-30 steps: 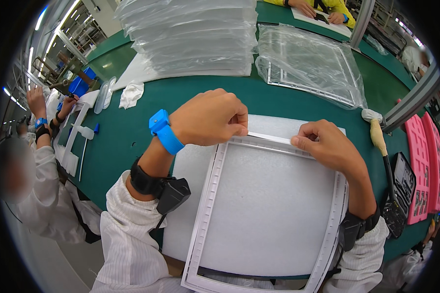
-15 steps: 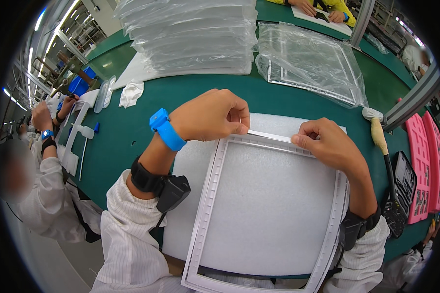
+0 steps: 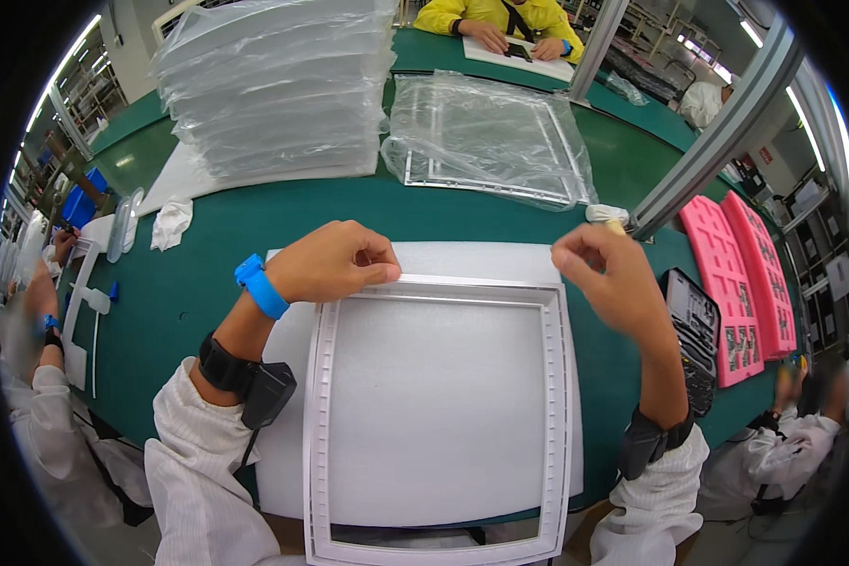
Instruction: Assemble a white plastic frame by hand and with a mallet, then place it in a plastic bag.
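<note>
White frame (image 3: 462,291), left hand (image 3: 328,264) touching, red sign (image 3: 765,154)

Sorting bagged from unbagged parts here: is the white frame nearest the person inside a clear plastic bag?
No, that white frame lies bare over the white sheet, with no plastic around it.

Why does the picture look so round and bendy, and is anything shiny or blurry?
In the head view, the fisheye lens leaves dark corners and bows the bottom edge of the white frame; also in the head view, the clear plastic bag has shiny glare, and the right hand looks a bit blurrier than the left hand.
</note>
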`<state>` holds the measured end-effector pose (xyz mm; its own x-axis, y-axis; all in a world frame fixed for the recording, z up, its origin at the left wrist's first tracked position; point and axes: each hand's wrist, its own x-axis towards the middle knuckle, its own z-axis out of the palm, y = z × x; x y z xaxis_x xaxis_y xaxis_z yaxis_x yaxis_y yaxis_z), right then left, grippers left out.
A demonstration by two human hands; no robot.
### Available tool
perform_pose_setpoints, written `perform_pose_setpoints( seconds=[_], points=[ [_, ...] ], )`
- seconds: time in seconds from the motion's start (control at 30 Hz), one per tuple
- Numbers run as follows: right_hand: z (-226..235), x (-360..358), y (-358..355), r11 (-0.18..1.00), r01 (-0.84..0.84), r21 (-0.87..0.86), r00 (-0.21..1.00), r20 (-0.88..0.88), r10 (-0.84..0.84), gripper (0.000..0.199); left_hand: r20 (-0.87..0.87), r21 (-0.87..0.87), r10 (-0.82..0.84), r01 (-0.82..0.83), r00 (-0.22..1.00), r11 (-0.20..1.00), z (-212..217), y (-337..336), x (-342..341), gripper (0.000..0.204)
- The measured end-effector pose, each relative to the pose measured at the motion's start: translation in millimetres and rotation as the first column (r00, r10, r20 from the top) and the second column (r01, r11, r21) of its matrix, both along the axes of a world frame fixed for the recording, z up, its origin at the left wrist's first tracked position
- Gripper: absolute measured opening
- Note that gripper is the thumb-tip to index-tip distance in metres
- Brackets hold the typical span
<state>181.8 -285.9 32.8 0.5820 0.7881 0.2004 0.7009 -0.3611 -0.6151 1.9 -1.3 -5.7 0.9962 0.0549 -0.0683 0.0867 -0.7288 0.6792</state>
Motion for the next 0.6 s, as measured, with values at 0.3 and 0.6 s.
perform_pose_setpoints(
  seconds=[0.3,0.6],
  points=[
    [-18,-53,-78,0.963,0.047,-0.265,0.945,-0.299,-0.129,0.037,0.14,0.148,-0.048,0.027,0.989,0.989,-15,-14,3,0.021],
    [-14,-90,-65,0.809,0.144,-0.569,0.989,0.1,-0.106,0.035,0.174,0.497,-0.111,0.01,0.979,0.868,-10,-37,6,0.018]
  ],
)
